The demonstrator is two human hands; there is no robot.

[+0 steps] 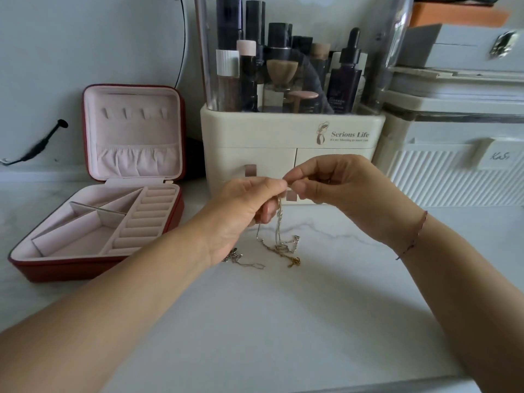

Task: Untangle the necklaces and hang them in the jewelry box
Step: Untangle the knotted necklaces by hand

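Note:
A tangle of thin silver and gold necklaces point(283, 245) hangs from my fingers down to the white marble tabletop in the middle of the head view. My left hand point(243, 211) and my right hand point(334, 191) meet above it, fingertips together, each pinching the top of the chains. Another small bit of chain point(243, 260) lies on the table under my left wrist. The red jewelry box point(93, 268) stands open at the left, with a pink lining, a row of small hooks point(134, 112) in the upright lid and nothing on them.
A cream cosmetics organizer point(283, 137) with bottles under a clear cover stands right behind my hands. White storage boxes point(453, 154) fill the back right. A black cable point(37, 146) runs along the wall at the left. The table's front edge point(397, 385) is near the bottom.

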